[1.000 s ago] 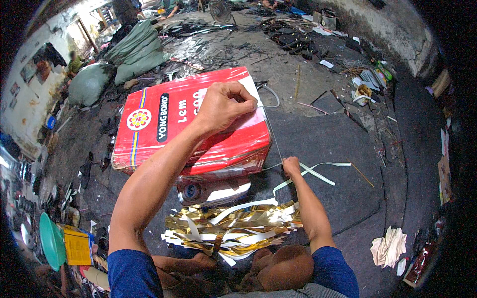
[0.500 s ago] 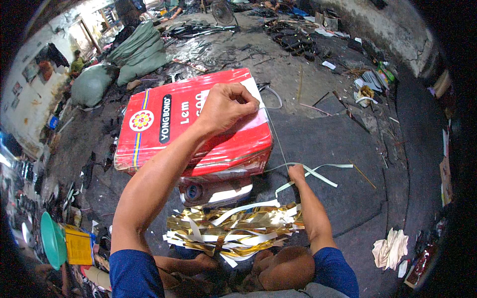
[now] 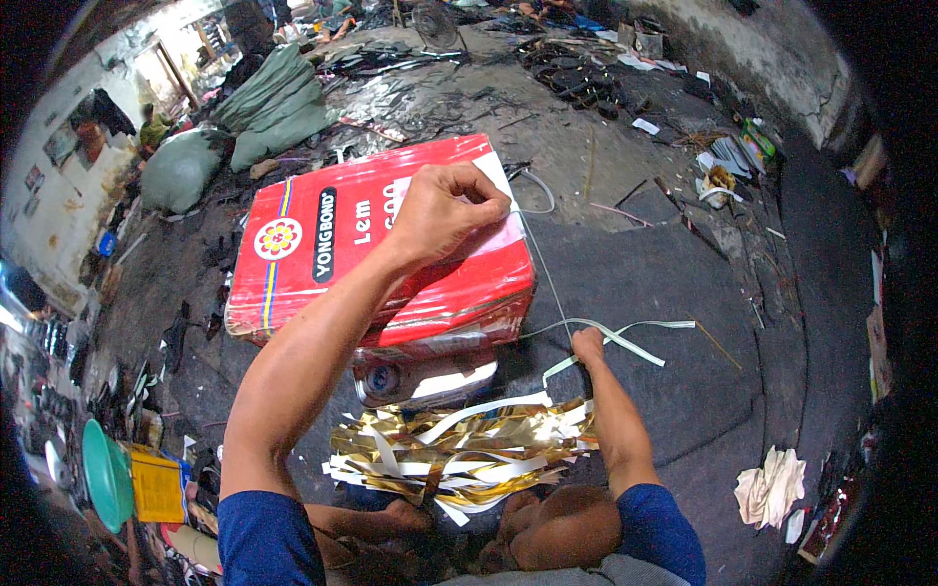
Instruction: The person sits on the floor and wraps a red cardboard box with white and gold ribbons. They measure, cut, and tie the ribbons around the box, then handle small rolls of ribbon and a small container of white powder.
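Observation:
My left hand point(image 3: 451, 207) rests over a big red box-shaped container point(image 3: 293, 264), its thumb and forefinger pinched together at the container's right edge. From that pinch a thin pale strip point(image 3: 549, 273) runs taut down to my right hand point(image 3: 588, 344), which is closed around it. Beside the right hand, flat whitish strip ends point(image 3: 635, 349) curl out over the dark mat. In front of the container lies a bundle of shiny gold and white strips point(image 3: 459, 451). A metal tin surface with a dark blue cap point(image 3: 382, 379) shows beneath the red container.
Dark matting point(image 3: 664, 283) covers the floor to the right, with a crumpled cream cloth point(image 3: 770, 488) on it. A green basin point(image 3: 106, 477) and yellow container point(image 3: 156, 483) stand at the lower left. Grey-green sacks point(image 3: 186, 168) and a fan point(image 3: 435, 26) are farther back, among scattered scraps.
My right hand has shifted very slightly to the right and down with the strip. The left hand holds its place on the red container.

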`<state>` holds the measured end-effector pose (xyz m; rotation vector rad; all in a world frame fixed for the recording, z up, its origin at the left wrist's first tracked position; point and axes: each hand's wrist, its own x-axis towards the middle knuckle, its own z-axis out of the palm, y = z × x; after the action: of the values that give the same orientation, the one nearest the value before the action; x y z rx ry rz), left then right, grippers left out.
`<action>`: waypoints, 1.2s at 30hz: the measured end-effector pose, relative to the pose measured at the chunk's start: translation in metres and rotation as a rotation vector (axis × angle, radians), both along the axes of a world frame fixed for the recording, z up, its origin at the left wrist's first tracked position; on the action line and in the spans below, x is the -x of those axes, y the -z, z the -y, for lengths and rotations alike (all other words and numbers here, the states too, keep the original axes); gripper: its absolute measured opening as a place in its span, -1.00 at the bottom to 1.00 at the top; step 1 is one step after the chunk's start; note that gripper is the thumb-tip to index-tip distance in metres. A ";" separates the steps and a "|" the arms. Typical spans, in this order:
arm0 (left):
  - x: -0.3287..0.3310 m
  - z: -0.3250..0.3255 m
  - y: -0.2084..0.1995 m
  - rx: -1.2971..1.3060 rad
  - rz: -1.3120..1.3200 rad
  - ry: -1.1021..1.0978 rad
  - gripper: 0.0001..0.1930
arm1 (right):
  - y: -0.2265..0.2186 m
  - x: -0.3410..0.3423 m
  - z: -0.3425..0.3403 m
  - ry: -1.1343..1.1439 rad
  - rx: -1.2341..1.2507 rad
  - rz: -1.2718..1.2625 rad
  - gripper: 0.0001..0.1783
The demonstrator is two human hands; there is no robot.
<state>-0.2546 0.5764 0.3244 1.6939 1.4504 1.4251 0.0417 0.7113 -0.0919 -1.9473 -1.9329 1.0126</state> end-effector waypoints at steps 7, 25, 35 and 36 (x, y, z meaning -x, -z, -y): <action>0.002 0.002 0.000 -0.033 -0.035 0.008 -0.94 | -0.020 -0.001 0.028 -0.050 -0.037 0.180 -0.62; -0.001 0.008 -0.002 -0.026 -0.056 -0.051 -0.95 | -0.322 0.079 0.028 -0.593 -0.326 -1.033 -0.62; -0.001 0.017 -0.014 -0.033 0.049 -0.065 -0.84 | -0.389 0.081 0.058 -0.651 -0.194 -1.135 -0.72; -0.002 0.022 -0.019 -0.009 0.099 -0.075 -0.82 | -0.393 0.078 0.064 -0.653 -0.209 -1.127 -0.72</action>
<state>-0.2530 0.5547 0.3437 1.5663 1.4694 1.5351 -0.0362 0.6471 0.3010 -0.3387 -1.7716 1.4936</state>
